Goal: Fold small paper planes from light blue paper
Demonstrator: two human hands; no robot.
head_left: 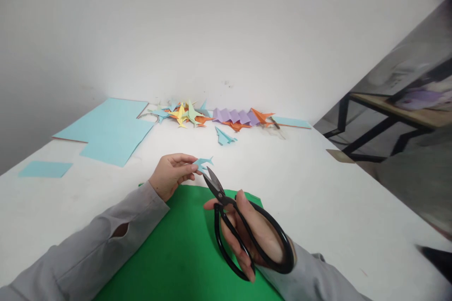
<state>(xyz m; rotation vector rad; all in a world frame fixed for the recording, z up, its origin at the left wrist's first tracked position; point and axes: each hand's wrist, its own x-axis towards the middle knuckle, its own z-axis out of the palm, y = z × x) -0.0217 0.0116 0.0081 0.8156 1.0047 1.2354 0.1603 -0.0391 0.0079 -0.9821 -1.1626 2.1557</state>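
Mid-cut, by the look: L hand (169, 175) pinches blue paper (203, 163) over green sheet (183, 244), near edge of table (318, 188). R hand (254, 240) closed thru scissors (243, 225) loops, blade tips at the paper. Next snip prob needs blades aligned and L fingertips kept clear.

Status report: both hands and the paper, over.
Left hand pinches small blue paper piece. Right hand grips black scissors, tips at the paper. Green sheet beneath.

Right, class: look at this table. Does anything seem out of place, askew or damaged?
Only one thing: a blue folded figure lies alone, apart from the row of folded figures along the wall. Nothing looks spilled or torn.
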